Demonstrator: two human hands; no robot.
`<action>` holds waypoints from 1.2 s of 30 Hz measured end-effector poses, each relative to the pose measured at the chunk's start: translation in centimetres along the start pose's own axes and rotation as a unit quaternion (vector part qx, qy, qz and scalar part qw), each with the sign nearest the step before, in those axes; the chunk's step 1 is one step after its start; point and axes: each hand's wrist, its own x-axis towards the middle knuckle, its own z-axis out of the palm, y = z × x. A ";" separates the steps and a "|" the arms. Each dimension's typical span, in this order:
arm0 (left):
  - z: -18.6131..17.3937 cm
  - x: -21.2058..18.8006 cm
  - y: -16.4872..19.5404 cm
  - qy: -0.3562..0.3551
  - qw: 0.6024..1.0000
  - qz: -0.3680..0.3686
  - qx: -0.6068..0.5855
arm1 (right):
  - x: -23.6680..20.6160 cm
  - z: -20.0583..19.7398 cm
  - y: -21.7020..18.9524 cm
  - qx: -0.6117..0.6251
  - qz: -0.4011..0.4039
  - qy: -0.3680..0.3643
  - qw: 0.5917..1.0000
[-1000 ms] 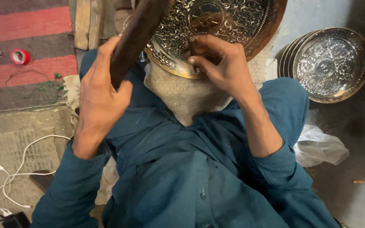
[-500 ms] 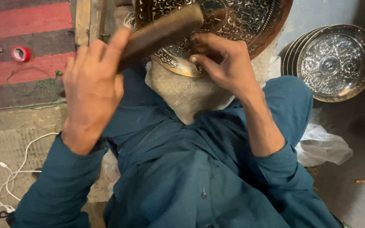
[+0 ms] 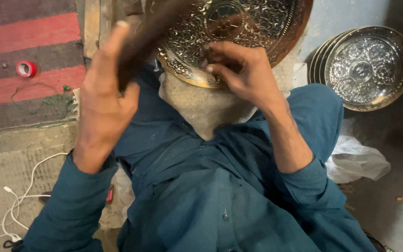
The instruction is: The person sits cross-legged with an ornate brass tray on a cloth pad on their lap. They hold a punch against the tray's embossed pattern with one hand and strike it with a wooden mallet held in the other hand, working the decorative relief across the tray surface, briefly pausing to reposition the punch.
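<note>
Gripping a dark wooden mallet, the left hand has its fingers curled tight round the handle, thumb up along it. Mallet's long axis slants from the closed fingers up and rightward, head end blurred, pointing over the engraved brass tray. Right hand rests on the tray's lower rim; its fingers pinched together on a small dark punch, which stands roughly on end against the patterned face, just above the fingertips. Tray lies tilted on a coarse cloth pad directly below the right fingers, over the person's teal-clothed lap.

Right of the right hand, well apart: a stack of silvery embossed plates on grey floor. Below that, a crumpled white plastic bag. Left of the left fingers, a striped red and grey rug bearing a red tape roll; white cable on matting lower left.
</note>
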 end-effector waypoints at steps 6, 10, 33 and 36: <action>0.5 0.0 -0.1 0.051 0.999 0.012 0.016 | -0.1 -0.2 0.0 -0.003 0.011 -0.001 1.000; 0.3 -0.1 0.4 -0.033 0.998 -0.044 0.020 | 0.0 -0.3 -0.2 -0.035 0.018 -0.003 0.999; 2.1 -1.9 0.1 0.033 0.958 -0.068 -0.277 | 0.9 -0.9 -0.8 -0.083 -0.008 -0.055 0.995; 1.5 -1.4 0.1 0.033 0.953 -0.094 -0.287 | 0.8 -0.9 -0.6 -0.089 -0.004 -0.051 0.995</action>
